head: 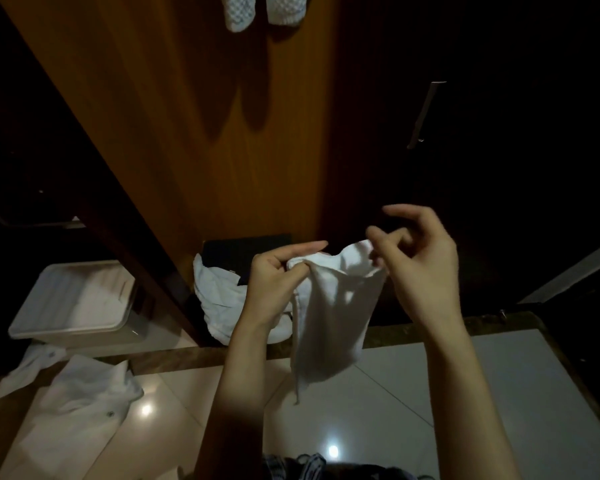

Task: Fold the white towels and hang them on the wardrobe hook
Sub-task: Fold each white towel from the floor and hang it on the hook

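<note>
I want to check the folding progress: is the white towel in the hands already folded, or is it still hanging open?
Still open. The white towel hangs loose from its top edge, pinched by the left hand and right hand, with no neat fold.

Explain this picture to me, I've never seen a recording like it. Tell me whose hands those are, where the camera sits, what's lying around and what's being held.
There is no machine here. The picture comes from one wide-angle camera worn on a person's head, looking forward and down, so the two bare arms reaching up from the bottom edge are the wearer's own.

The left hand pinches one top corner of a small white towel. The right hand has the other top corner in its grip, and the towel hangs between them in the air.

Behind stands a wooden wardrobe door. At the top edge two white towels already hang; the hook itself is out of view.

On the floor at the door's foot lies a pile of white cloth. To the left sit a pale plastic box and more white cloth spread on the tiles.
</note>
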`<state>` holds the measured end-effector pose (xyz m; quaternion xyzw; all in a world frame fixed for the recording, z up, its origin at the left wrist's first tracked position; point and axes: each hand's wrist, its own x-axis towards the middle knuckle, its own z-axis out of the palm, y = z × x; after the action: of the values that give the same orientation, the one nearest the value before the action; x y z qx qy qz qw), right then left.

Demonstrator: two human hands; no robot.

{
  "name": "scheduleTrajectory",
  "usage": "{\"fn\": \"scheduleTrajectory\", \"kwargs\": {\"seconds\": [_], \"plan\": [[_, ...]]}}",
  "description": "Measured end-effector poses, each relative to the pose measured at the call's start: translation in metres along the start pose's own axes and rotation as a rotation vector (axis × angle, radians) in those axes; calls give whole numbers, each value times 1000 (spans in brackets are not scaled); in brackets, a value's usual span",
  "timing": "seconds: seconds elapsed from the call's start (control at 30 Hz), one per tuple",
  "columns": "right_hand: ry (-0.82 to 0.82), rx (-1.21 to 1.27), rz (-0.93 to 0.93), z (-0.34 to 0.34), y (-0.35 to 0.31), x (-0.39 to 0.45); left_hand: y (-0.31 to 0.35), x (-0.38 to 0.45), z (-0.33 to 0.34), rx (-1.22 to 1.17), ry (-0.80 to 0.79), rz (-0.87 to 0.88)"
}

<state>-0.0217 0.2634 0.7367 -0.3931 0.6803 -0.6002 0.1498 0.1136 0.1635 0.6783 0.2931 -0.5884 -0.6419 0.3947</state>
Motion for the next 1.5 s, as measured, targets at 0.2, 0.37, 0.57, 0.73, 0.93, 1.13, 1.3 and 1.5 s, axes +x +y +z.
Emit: {"fn": "scheduleTrajectory", "kwargs": {"seconds": [0.2, 0.37, 0.57, 0.73, 0.93, 1.13, 1.3, 1.5], "plan": [[-373, -310, -94, 17, 10, -7, -5, 4, 1, 7, -192, -66], [-329, -530, -115, 19, 26, -6, -12, 2, 3, -44, -241, -125], [-344, -557, -69, 20, 37, -5, -15, 1, 5, -34, -174, -141], [-393, -583, -93, 24, 44, -4, -12, 0, -1, 22, -148, -171], [-452, -402, 4, 23, 42, -7, -9, -1, -2, 140, -179, -188], [-587, -545, 46, 12, 35, -8, -15, -4, -2, 269, -141, -335], [-597, -622, 36, 3, 30, -9, -20, -8, 1, 54, -214, -504], [-507, -657, 18, -5, 34, -13, -18, -8, 9, 60, -216, -439]]}}
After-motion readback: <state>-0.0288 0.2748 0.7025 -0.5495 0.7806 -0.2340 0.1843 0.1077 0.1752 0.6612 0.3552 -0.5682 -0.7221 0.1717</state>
